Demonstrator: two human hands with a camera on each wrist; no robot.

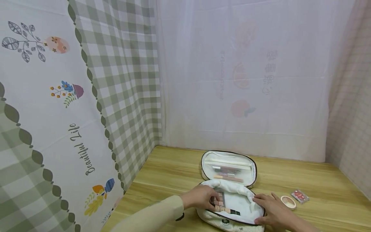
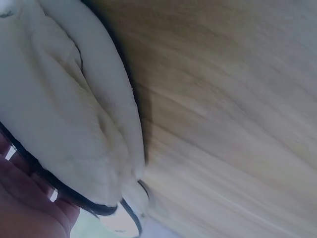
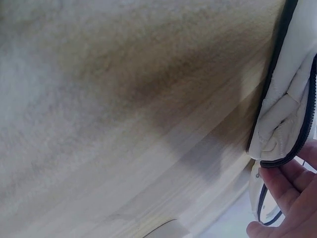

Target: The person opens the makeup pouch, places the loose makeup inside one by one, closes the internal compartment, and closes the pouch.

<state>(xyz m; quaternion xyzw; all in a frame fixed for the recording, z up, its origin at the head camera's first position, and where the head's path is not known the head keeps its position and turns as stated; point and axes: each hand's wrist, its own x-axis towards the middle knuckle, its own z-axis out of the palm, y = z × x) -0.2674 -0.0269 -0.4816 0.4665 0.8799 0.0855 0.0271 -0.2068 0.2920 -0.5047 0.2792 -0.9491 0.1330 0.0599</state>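
An unzipped white makeup bag (image 1: 229,223) with dark zip edging lies on the table, its lid (image 1: 251,166) folded back. My left hand (image 1: 201,197) reaches over the left rim into it, beside an eyeshadow palette (image 1: 221,197) and some slim tubes with black caps (image 1: 222,209). Its fingertips are partly hidden, so a grip cannot be made out. My right hand (image 1: 272,209) holds the bag's right rim, fingers over the edge. In the right wrist view, those fingers (image 3: 280,186) touch the zip edge (image 3: 277,163).
Several slim cosmetic tubes (image 1: 229,178) sit in the lid's clear pocket. Right of the bag, a round compact (image 1: 288,202) and a small clear packet with red items (image 1: 300,196) lie on the wooden table (image 1: 171,167). Curtains (image 1: 130,80) hang at the left and back.
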